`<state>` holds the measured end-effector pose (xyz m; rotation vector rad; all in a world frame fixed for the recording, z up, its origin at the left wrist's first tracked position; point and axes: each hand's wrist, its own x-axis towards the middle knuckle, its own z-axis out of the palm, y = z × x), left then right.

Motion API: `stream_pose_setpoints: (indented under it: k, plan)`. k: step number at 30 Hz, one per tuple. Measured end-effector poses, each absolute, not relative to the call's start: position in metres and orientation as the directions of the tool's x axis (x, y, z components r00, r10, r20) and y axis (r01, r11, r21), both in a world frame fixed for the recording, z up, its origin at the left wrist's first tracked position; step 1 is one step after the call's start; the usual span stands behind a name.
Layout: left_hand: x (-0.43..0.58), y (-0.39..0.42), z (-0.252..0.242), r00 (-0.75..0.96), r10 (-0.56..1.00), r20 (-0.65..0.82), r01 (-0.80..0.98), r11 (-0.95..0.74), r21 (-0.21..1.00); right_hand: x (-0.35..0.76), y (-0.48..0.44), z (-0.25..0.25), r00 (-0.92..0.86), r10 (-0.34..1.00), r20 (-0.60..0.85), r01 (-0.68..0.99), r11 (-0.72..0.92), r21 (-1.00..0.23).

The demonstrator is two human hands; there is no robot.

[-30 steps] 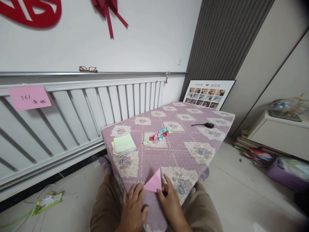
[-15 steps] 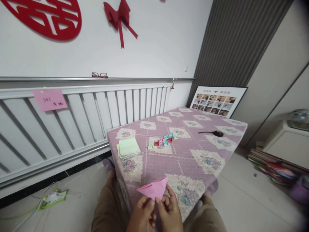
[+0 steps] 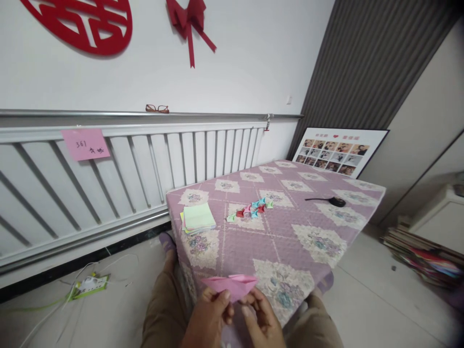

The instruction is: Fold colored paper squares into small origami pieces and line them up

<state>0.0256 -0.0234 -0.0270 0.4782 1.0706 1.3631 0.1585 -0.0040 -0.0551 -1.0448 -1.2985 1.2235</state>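
Observation:
A folded pink paper (image 3: 234, 287) with pointed left and right ends is between my hands at the table's near edge. My left hand (image 3: 212, 311) pinches its lower left part, thumb on the near face. On the lower right side my right hand (image 3: 261, 316) has its curled fingers at the paper, the thumb a little lower. Small folded paper pieces (image 3: 247, 209) in green, red, pink and blue lie in a cluster farther up the table. To their left is a stack of square paper sheets (image 3: 198, 217), light green on top.
The table (image 3: 250, 246) has a purple floral cloth. A black object with a thin handle (image 3: 337, 201) lies at its right. Behind are a white radiator (image 3: 181, 159) and a photo board (image 3: 337, 151). A power strip (image 3: 90, 285) sits on the floor at left.
The pink paper has tilted, and its right end has lowered and spread into a second fold. My right thumb has come away from the paper's middle. The view has shifted slightly.

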Motion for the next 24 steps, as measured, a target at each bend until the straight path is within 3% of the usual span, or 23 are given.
stream_pose_setpoints:
  k: [5, 8, 12, 16, 24]
  plan:
    - [0.000, -0.029, -0.023, -0.170, 0.961, -0.219, -0.233, 0.177, 0.956, 0.183, 0.001, -0.039, 0.019, 1.000, 0.010, -0.079, 0.012, -0.997]
    - [-0.008, -0.032, -0.017, -0.125, 0.981, -0.151, -0.147, 0.132, 0.980, 0.187, 0.001, -0.019, -0.052, 0.999, 0.011, -0.041, 0.009, -0.999]
    - [-0.012, -0.034, -0.014, -0.083, 0.991, -0.101, -0.039, 0.098, 0.994, 0.183, -0.003, 0.004, -0.167, 0.978, 0.129, 0.128, 0.151, -0.980]
    - [-0.015, -0.036, -0.010, -0.035, 0.999, -0.019, 0.059, 0.021, 0.998, 0.177, -0.007, 0.014, -0.289, 0.925, 0.246, 0.317, 0.335, -0.887]
    - [-0.014, -0.041, 0.001, 0.117, 0.983, 0.139, 0.196, -0.160, 0.967, 0.170, -0.013, 0.017, -0.450, 0.868, 0.209, 0.456, 0.425, -0.782]
